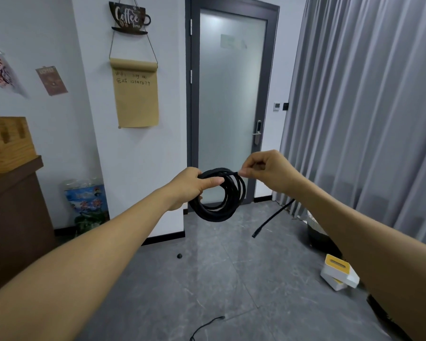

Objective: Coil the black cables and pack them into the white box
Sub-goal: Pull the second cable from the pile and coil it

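A black cable [218, 198] hung at the centre of the frame, wound into a round coil of several loops stacked close together, held upright in the air. Its upper strand ran off to the right, and a loose tail [272, 216] dropped lower right of the coil, its end hanging free above the floor. A second black cable [205, 327] lay uncoiled on the floor at the bottom centre. The white box with a yellow top [340, 271] sat tilted on the floor at lower right.
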